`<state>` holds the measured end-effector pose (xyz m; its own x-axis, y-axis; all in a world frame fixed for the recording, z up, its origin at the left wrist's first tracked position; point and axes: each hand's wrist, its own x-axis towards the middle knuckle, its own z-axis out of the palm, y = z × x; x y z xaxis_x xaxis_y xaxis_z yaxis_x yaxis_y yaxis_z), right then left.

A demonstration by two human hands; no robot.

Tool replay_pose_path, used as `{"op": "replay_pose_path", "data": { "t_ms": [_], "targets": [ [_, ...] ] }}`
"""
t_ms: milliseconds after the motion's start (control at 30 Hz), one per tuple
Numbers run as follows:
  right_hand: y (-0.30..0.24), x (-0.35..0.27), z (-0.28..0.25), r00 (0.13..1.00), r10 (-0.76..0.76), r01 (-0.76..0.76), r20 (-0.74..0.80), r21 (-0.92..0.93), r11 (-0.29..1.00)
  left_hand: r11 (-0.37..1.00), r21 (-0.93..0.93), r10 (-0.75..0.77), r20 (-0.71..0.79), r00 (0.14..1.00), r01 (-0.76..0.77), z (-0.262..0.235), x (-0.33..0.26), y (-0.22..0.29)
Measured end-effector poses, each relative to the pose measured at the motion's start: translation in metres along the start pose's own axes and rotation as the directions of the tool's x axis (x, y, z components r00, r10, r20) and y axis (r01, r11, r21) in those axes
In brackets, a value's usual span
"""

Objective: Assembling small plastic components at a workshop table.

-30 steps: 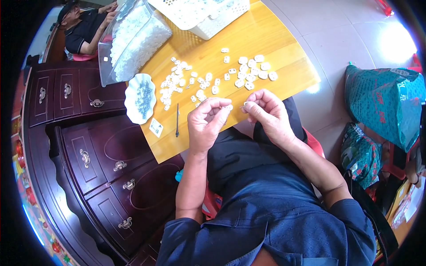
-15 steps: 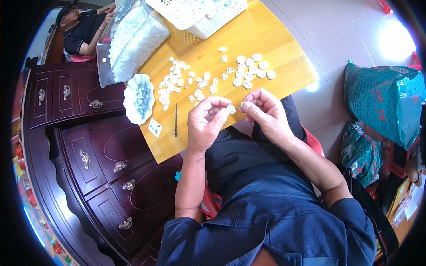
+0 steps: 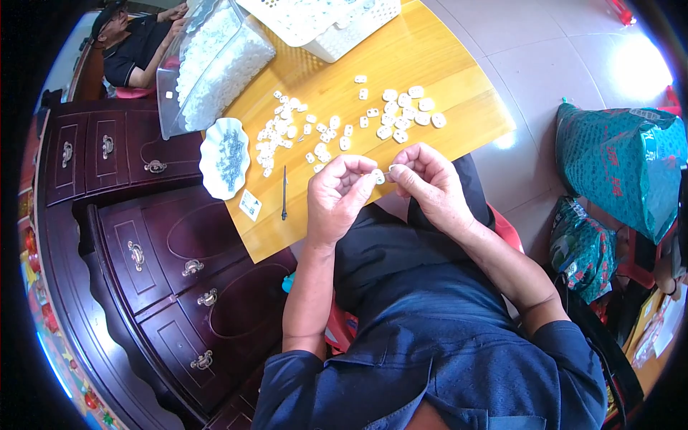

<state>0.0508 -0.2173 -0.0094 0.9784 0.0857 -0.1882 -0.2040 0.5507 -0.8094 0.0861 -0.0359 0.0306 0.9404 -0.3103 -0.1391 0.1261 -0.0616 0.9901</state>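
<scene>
Pinching a small white piece (image 3: 378, 176) at frame centre, the left hand (image 3: 342, 197) and right hand (image 3: 428, 183) met fingertip to fingertip, curled nearly closed.

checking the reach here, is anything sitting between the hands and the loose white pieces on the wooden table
Nothing visible does. Both the left hand and right hand pinch a small white piece at the table's near edge; bare wooden table lies before the scattered white pieces.

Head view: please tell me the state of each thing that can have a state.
left hand: pinching a small white piece
right hand: fingertips meeting that piece
white dish: holds small dark bits
dark thin tool: lying flat, untouched
clear bag: full of white pieces
dresser drawers: closed
</scene>
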Motion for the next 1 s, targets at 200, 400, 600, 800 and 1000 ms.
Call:
{"op": "replay_pose_path", "data": {
  "t_ms": [200,400,600,800,1000],
  "targets": [
    [-0.001,-0.001,0.002,1.000,0.003,-0.004,-0.023,-0.055,0.998,1.000,-0.008,-0.019,0.004,1.000,0.019,0.001,0.001,0.001],
    [0.000,0.000,0.002,0.999,0.005,-0.008,-0.033,-0.089,0.996,0.999,0.021,-0.039,-0.005,0.999,0.039,0.001,0.001,0.004],
    [0.000,-0.002,0.003,0.999,0.039,-0.041,-0.018,-0.106,0.994,0.996,0.051,-0.078,0.010,0.997,0.077,0.001,0.003,0.006],
    [0.001,-0.001,0.002,0.994,0.104,-0.102,0.012,-0.127,0.987,0.993,0.074,-0.098,0.064,0.993,0.093,0.000,0.007,0.011],
    [-0.002,0.000,0.002,0.977,0.213,-0.212,0.028,-0.035,0.977,0.987,0.162,-0.023,0.091,0.996,0.008,0.001,0.008,0.012]
  ]
}}
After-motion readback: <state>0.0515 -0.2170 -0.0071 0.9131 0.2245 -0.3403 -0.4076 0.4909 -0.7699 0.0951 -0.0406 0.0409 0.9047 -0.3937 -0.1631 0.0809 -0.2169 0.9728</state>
